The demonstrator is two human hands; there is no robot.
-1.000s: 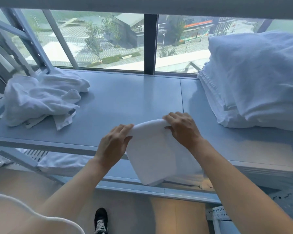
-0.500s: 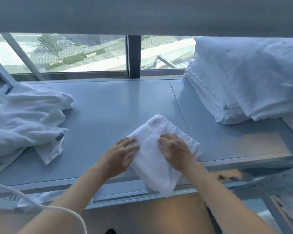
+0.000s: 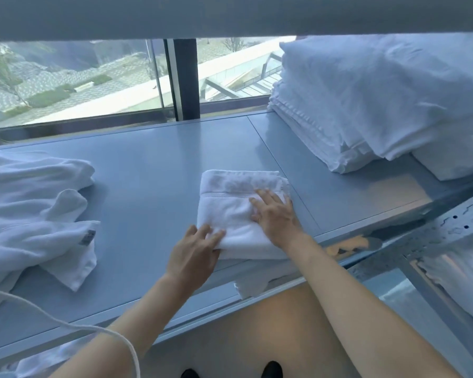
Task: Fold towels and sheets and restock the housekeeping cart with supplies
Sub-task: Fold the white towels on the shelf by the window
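The small white folded terry towel (image 3: 238, 211) lies near the front edge of the grey-blue shelf (image 3: 148, 170), pressed flat by the spread right hand (image 3: 277, 216) and loosely extended left hand (image 3: 194, 255), gripping nothing; it looks soft, light and floppy, so best lifted from underneath by both side edges.

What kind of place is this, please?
Probably a hotel linen or housekeeping room. A stack of folded white linen sits on a grey metal shelf, unfolded towels wait at the left, and both hands press a folded towel.
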